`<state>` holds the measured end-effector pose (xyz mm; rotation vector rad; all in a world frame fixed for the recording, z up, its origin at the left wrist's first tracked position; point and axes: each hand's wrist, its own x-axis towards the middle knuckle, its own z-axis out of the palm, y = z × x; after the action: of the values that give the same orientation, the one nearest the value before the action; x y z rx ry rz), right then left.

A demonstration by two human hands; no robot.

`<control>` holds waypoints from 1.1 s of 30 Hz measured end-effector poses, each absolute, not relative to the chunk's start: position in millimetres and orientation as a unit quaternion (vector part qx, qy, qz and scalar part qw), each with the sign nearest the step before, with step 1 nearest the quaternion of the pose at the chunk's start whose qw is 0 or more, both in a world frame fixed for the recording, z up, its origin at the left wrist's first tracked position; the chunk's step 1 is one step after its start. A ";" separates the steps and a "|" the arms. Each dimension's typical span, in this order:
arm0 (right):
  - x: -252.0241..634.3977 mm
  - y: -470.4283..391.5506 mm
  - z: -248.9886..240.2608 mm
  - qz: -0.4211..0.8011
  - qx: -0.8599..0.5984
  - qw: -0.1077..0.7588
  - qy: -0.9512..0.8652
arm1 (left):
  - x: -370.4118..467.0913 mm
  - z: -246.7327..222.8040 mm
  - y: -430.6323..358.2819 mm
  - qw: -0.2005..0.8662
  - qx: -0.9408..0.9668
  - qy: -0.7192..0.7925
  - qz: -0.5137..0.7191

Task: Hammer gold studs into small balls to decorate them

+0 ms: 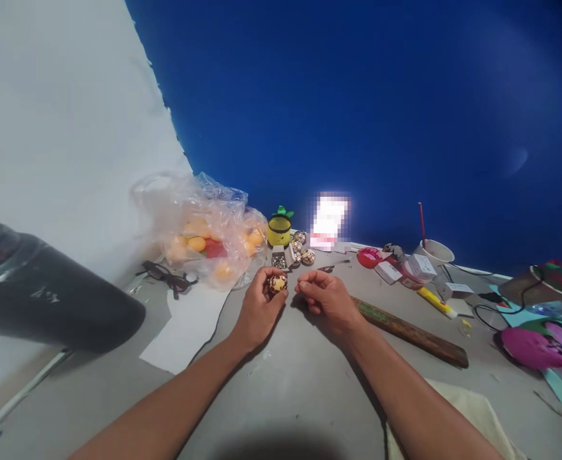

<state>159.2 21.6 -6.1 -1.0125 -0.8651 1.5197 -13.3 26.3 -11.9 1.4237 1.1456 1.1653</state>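
Note:
My left hand [258, 308] is closed round a small yellow ball with dark spots [278, 284], near the middle of the view. Just to its right, my right hand [326, 299] has its thumb and forefinger pinched; whatever they hold, if anything, is too small to make out. Beyond the hands stands a small open box [280, 260] with tiny shiny pieces inside. Several patterned balls [308, 257] lie beside that box. A yellow pot with a green top [279, 230] is behind it.
Clear plastic bags with orange and yellow items [204, 239], dark glasses [170, 278] and white paper [185, 332] are at left, near a thick dark cylinder [55, 287]. Rightward lie a wooden bar [415, 335], a yellow tube [437, 302], a white cup [437, 252] and a pink item [530, 346].

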 end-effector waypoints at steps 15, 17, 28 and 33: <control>163.4 24.3 -6.8 0.631 -0.385 0.541 -0.401 | -10.9 -19.1 30.9 0.461 0.590 0.424 0.509; 163.9 24.0 -6.7 0.628 -0.385 0.540 -0.407 | -11.3 -17.5 30.3 0.448 0.604 0.435 0.495; 164.2 19.9 -3.3 0.646 -0.365 0.523 -0.419 | -14.4 -19.1 32.7 0.361 0.644 0.472 0.482; 158.1 12.2 3.8 0.679 -0.355 0.517 -0.382 | -15.3 -23.4 34.5 0.365 0.669 0.452 0.463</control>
<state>158.1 12.2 3.8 -0.8524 -0.9176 1.6297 -15.3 34.5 -23.4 1.7197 1.1630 1.1912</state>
